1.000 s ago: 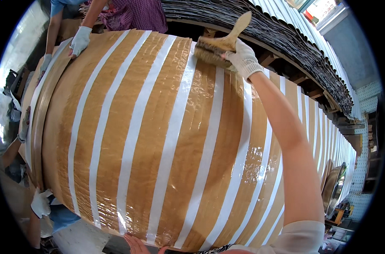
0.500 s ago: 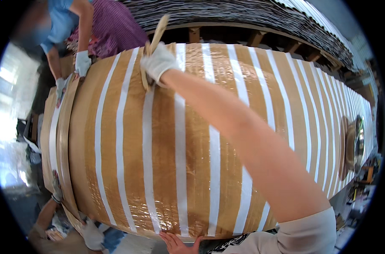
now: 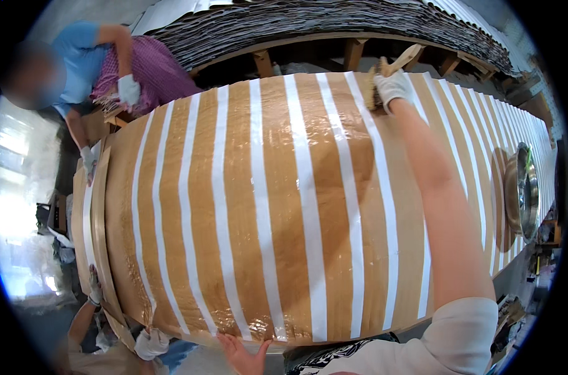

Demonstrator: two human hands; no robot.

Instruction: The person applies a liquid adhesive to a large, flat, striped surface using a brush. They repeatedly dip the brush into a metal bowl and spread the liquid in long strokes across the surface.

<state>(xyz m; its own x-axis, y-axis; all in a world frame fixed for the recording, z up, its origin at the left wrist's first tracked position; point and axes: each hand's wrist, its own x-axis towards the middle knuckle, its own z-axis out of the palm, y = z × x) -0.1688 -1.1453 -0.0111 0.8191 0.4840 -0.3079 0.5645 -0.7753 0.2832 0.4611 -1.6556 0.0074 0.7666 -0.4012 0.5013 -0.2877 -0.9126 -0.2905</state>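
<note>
A broad layer of brown paper strips [image 3: 243, 187], overlapping and with white bands between them, spreads before me. Its left and middle part shines as if wet. At the far edge, right of the middle, my right hand [image 3: 393, 86], in a white glove, grips a wide brush [image 3: 401, 57] with a pale wooden handle; its bristles rest on the paper. My left hand [image 3: 243, 355] is bare. It lies at the near edge with fingers on the paper and the thumb spread.
A metal basin [image 3: 513, 215] stands on the strips at the right. Beyond the far edge lies a thick stack of dark-edged sheets [image 3: 309, 28] on wooden supports. Two co-workers are at the left end: a gloved hand [image 3: 129, 90] at the far corner, another gloved hand [image 3: 151, 344] at the near one.
My right hand has carried the brush rightward along the far edge. The far co-worker's one gloved hand has come off the paper. My left hand stays at the near edge.
</note>
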